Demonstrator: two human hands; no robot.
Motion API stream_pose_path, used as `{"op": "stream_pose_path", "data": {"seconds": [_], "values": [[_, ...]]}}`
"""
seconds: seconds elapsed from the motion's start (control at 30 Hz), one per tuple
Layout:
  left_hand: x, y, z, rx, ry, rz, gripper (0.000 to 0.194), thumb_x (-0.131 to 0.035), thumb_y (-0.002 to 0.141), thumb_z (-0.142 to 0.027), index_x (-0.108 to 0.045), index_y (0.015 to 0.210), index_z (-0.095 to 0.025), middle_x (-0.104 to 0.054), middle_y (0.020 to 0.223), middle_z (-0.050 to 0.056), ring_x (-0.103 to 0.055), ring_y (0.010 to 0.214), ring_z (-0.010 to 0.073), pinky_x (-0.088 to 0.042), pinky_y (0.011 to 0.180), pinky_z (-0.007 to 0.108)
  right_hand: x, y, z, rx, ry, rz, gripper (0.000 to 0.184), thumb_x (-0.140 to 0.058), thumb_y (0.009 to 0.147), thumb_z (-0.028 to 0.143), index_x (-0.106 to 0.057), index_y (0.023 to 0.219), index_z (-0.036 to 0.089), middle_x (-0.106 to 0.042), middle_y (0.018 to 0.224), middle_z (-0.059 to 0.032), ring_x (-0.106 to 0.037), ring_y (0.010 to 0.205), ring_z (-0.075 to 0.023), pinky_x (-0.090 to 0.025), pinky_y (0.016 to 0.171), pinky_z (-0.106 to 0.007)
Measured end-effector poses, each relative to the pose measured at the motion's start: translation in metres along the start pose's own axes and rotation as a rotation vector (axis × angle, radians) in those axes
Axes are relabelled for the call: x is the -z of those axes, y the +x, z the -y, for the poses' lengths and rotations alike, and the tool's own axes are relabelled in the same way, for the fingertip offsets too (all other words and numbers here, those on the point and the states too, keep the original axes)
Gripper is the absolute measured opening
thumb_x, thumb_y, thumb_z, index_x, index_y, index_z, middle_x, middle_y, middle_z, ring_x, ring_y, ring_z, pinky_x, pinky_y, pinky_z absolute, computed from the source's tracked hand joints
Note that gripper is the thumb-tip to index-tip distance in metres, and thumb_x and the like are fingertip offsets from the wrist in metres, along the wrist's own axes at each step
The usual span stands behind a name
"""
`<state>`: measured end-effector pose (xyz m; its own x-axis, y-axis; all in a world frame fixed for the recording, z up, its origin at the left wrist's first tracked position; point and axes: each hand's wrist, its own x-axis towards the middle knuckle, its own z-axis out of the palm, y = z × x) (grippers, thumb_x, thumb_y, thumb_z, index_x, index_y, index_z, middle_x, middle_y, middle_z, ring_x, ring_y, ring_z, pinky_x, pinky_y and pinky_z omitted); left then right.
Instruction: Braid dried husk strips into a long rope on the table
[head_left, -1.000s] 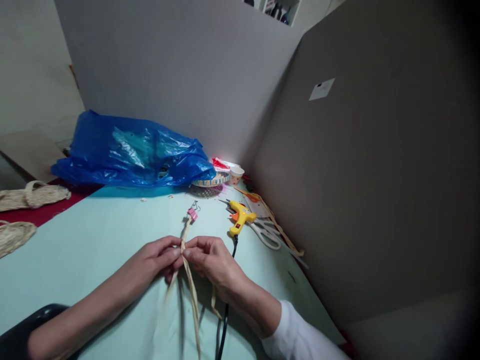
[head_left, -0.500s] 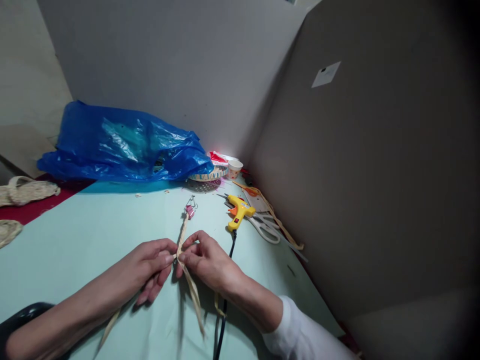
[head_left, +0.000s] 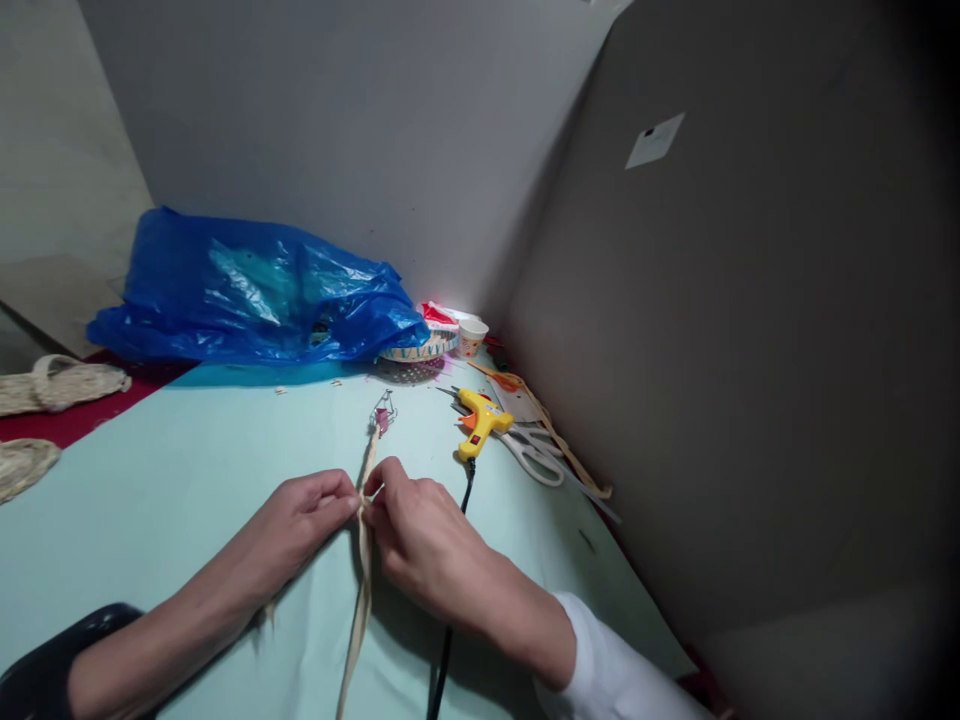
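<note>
Left hand (head_left: 319, 510) and right hand (head_left: 409, 515) each pinch the pale braid (head_left: 367, 475), fingertips nearly closed; pink clip (head_left: 382, 420) grips its far end.

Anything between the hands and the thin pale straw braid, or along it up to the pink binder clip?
Nothing visible: the left hand and right hand both pinch the braid, and its stretch from there to the clip is uncovered.

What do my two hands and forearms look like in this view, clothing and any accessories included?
Both the left hand and the right hand are bare, with no glove, ring or watch visible. A plain white sleeve covers the right arm, ending partway up the forearm. Dark, glossy material shows by the left forearm; whether it is a sleeve, I cannot tell.
</note>
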<state>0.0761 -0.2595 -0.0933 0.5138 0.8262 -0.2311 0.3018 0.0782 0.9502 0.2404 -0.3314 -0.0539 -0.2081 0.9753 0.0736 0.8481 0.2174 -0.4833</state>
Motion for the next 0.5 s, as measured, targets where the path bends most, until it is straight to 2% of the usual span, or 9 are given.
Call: {"op": "stream_pose_path", "data": {"seconds": [0.1, 0.17, 0.23, 0.3, 0.37, 0.43, 0.5], "values": [[0.001, 0.001, 0.004, -0.064, 0.017, 0.002, 0.035, -0.063, 0.078, -0.051, -0.05, 0.066, -0.02, -0.039, 0.057, -0.009, -0.033, 0.054, 0.0095, -0.026, 0.05, 0.021, 0.0, -0.003, 0.003, 0.006, -0.285, -0.018, 0.011, -0.046, 0.094, 0.017, -0.056, 0.1, 0.016, -0.071, 0.075, -0.0087, -0.06, 0.058, -0.0215, -0.022, 0.054, -0.032], [0.0, 0.002, 0.004, -0.081, 0.03, -0.005, 0.035, -0.065, 0.076, -0.049, -0.05, 0.065, -0.02, -0.039, 0.058, -0.009, -0.034, 0.057, 0.0101, -0.027, 0.052, 0.022, -0.004, -0.004, 0.007, 0.002, -0.349, -0.038, 0.01, -0.046, 0.095, 0.019, -0.057, 0.095, 0.018, -0.071, 0.073, -0.0077, -0.061, 0.055, -0.0209, -0.019, 0.052, -0.033], [-0.002, 0.002, 0.002, -0.055, 0.002, -0.015, 0.033, -0.068, 0.072, -0.046, -0.052, 0.063, -0.019, -0.041, 0.057, -0.008, -0.035, 0.056, 0.0098, -0.027, 0.051, 0.021, -0.01, -0.006, 0.011, 0.043, -0.365, -0.035, 0.01, -0.049, 0.093, 0.02, -0.056, 0.098, 0.017, -0.071, 0.074, -0.0062, -0.061, 0.054, -0.0204, -0.018, 0.049, -0.033], [-0.004, 0.001, -0.002, 0.032, -0.076, -0.006, 0.034, -0.069, 0.067, -0.048, -0.052, 0.061, -0.019, -0.041, 0.053, -0.009, -0.033, 0.051, 0.0086, -0.024, 0.046, 0.02, -0.019, -0.008, 0.015, 0.145, -0.41, -0.017, 0.02, -0.055, 0.086, 0.018, -0.055, 0.105, 0.012, -0.07, 0.076, -0.0058, -0.061, 0.053, -0.0204, -0.019, 0.045, -0.033], [-0.004, -0.001, -0.008, 0.14, -0.162, 0.018, 0.036, -0.069, 0.063, -0.051, -0.05, 0.06, -0.021, -0.033, 0.045, -0.012, -0.021, 0.043, 0.006, -0.015, 0.041, 0.02, -0.028, -0.012, 0.017, 0.287, -0.504, -0.057, 0.028, -0.057, 0.081, 0.014, -0.055, 0.108, 0.008, -0.067, 0.077, -0.0063, -0.059, 0.053, -0.0204, -0.021, 0.041, -0.032], [-0.004, -0.003, -0.012, 0.183, -0.219, 0.047, 0.038, -0.07, 0.065, -0.054, -0.049, 0.061, -0.022, -0.025, 0.04, -0.015, -0.011, 0.04, 0.0043, -0.005, 0.039, 0.021, -0.035, -0.014, 0.015, 0.422, -0.62, -0.158, 0.022, -0.055, 0.08, 0.008, -0.056, 0.102, 0.007, -0.064, 0.076, -0.0067, -0.056, 0.053, -0.0201, -0.023, 0.039, -0.031], [-0.003, -0.004, -0.012, 0.146, -0.241, 0.073, 0.038, -0.07, 0.067, -0.053, -0.05, 0.062, -0.022, -0.028, 0.04, -0.015, -0.01, 0.038, 0.0037, -0.003, 0.039, 0.021, -0.038, -0.013, 0.01, 0.504, -0.695, -0.27, 0.018, -0.052, 0.08, 0.003, -0.057, 0.097, 0.007, -0.062, 0.075, -0.0067, -0.054, 0.054, -0.0197, -0.026, 0.039, -0.031]]}}
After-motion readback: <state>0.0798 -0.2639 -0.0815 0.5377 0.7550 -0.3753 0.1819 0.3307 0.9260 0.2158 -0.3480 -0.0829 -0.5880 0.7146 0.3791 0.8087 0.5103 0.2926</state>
